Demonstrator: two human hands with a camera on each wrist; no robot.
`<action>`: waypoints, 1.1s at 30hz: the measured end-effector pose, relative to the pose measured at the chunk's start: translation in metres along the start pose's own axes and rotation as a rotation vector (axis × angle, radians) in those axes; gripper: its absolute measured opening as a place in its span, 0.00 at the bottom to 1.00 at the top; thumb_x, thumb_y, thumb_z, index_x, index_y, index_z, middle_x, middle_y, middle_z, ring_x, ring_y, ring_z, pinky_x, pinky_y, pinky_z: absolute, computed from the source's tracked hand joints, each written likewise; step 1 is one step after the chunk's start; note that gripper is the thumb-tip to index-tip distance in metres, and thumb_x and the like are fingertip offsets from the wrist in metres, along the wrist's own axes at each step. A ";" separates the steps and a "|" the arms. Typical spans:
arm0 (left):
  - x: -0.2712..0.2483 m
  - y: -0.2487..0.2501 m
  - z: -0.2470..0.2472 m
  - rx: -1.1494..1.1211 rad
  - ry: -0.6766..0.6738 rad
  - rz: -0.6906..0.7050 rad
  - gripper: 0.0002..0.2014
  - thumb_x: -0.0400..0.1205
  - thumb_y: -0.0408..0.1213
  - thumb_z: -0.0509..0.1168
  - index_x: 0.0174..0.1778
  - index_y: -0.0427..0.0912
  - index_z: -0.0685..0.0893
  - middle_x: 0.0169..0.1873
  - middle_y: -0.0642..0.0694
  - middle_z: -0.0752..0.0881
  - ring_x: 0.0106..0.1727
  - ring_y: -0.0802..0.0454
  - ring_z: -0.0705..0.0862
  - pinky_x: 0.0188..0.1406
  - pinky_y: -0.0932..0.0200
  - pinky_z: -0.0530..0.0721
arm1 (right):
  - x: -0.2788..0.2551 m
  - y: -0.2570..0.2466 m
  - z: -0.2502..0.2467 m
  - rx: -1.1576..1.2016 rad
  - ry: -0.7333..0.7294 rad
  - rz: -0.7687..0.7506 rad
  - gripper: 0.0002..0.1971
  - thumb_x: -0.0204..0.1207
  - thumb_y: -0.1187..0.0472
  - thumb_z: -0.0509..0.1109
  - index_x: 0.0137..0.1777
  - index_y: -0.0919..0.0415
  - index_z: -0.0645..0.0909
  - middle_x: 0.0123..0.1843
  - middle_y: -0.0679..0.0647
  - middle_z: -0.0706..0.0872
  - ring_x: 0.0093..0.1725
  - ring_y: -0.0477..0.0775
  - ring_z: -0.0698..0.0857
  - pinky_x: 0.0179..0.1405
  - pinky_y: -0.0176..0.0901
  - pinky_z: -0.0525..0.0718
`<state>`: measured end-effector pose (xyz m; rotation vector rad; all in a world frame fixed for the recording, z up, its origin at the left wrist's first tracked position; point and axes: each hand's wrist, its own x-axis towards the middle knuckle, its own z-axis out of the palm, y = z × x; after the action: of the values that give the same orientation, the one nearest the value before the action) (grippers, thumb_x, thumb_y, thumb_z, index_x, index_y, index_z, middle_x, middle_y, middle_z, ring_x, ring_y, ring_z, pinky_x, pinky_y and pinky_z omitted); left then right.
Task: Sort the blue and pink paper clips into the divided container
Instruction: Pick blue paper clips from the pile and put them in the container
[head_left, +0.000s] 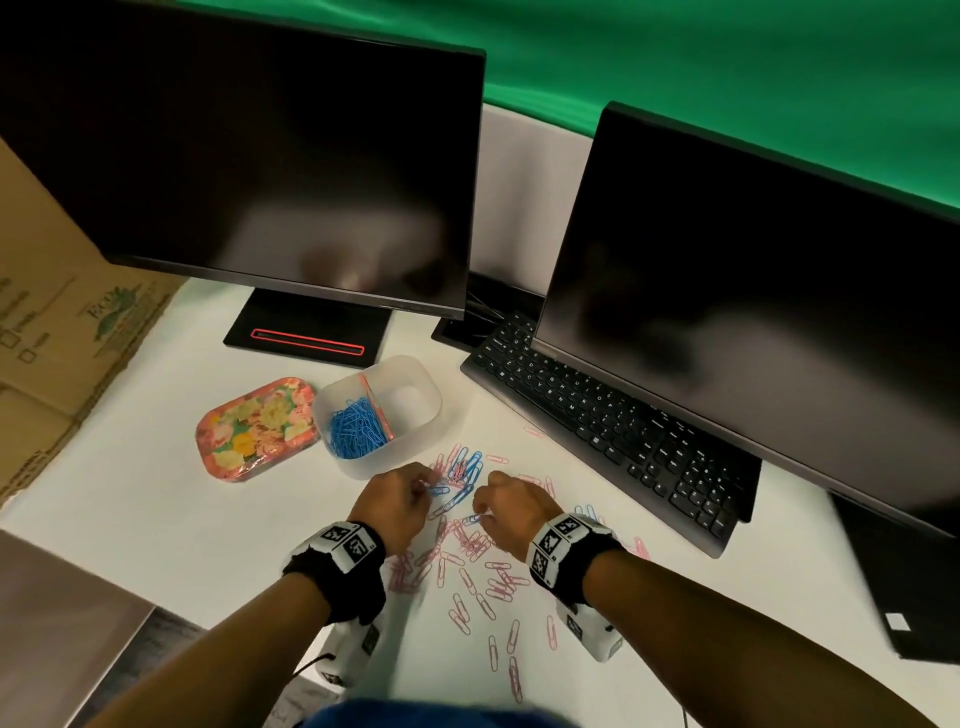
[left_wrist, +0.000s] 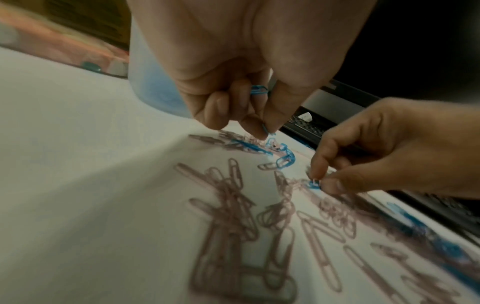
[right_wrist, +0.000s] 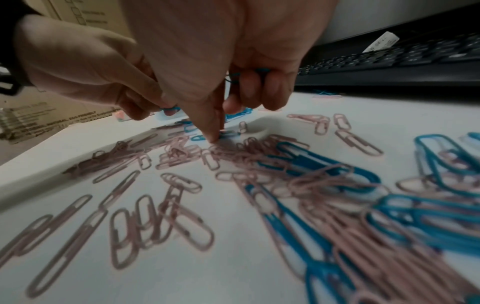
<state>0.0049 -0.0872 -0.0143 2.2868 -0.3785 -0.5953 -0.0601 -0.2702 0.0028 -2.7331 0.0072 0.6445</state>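
Pink paper clips (head_left: 470, 577) and blue paper clips (head_left: 467, 470) lie mixed on the white table. The translucent divided container (head_left: 423, 431) stands just beyond them. Its left compartment holds a heap of blue clips (head_left: 358, 428); the right one looks bare. My left hand (left_wrist: 267, 129) pinches a blue clip at the pile and keeps more blue clips (left_wrist: 258, 90) inside its curled fingers. My right hand (right_wrist: 215, 137) pinches a blue clip (left_wrist: 314, 184) on the table, with further blue clips (right_wrist: 233, 76) tucked under its curled fingers. The two hands are close together over the pile.
A floral tin (head_left: 257, 428) lies left of the container. A black keyboard (head_left: 608, 421) runs along the right, with two dark monitors (head_left: 260, 156) behind. A cardboard box (head_left: 57, 338) stands at the left. Bare white table (head_left: 182, 519) lies to the near left.
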 end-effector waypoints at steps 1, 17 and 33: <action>0.000 0.001 0.000 -0.054 0.000 -0.030 0.11 0.79 0.28 0.65 0.54 0.43 0.86 0.43 0.48 0.88 0.44 0.53 0.84 0.56 0.62 0.82 | 0.001 -0.001 -0.001 -0.010 0.005 0.021 0.11 0.82 0.61 0.63 0.60 0.58 0.83 0.62 0.56 0.78 0.58 0.62 0.83 0.57 0.46 0.83; -0.002 0.014 -0.009 -0.707 -0.079 -0.403 0.08 0.76 0.26 0.54 0.34 0.39 0.75 0.26 0.42 0.75 0.24 0.51 0.65 0.25 0.63 0.62 | -0.013 0.010 -0.010 0.168 -0.047 0.150 0.05 0.75 0.55 0.69 0.42 0.51 0.85 0.52 0.51 0.86 0.52 0.55 0.86 0.50 0.41 0.84; -0.009 0.016 -0.021 -1.082 -0.056 -0.546 0.15 0.83 0.45 0.56 0.32 0.44 0.74 0.25 0.45 0.73 0.26 0.48 0.70 0.30 0.56 0.67 | -0.001 -0.020 -0.003 0.013 -0.125 0.160 0.20 0.76 0.72 0.66 0.68 0.61 0.75 0.66 0.59 0.78 0.63 0.63 0.81 0.61 0.49 0.82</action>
<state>0.0069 -0.0825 0.0129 1.2897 0.4818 -0.8556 -0.0575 -0.2521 0.0124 -2.6934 0.2019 0.8552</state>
